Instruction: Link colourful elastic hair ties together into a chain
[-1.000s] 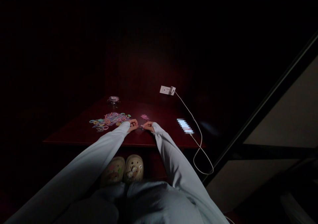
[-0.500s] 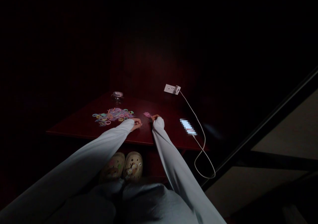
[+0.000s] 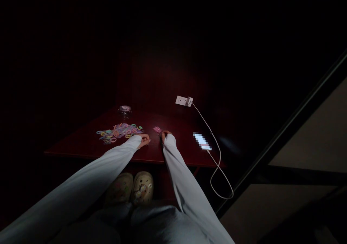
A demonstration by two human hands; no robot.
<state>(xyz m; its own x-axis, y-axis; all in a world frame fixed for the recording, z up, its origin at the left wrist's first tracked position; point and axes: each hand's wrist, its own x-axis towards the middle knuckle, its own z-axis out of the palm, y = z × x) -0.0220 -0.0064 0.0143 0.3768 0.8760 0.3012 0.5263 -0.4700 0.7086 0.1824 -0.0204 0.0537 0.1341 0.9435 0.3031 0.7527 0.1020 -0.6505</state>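
Observation:
My left hand (image 3: 145, 140) is just above the dark red table, at the right side of a loose pile of colourful bands (image 3: 123, 130) that look like hair ties. Its fingers are curled together, and anything they hold is too small to make out. My right hand (image 3: 166, 133) has its fingertips drawn together beside a small pink bunch (image 3: 157, 130), probably bands of the same kind. Whether the fingers grip part of that bunch is unclear in the dim light.
The dark red table (image 3: 86, 139) has a clear lidded jar (image 3: 125, 109) at its back left. A lit phone (image 3: 202, 141) lies at the right. Its white cable (image 3: 220, 146) loops past the table edge from a wall socket (image 3: 181, 100). Clogs (image 3: 142, 187) show below.
The whole view has shifted slightly, so the table and its things appear lower and farther left. Both hands keep nearly the same place beside the pile and the pink bunch.

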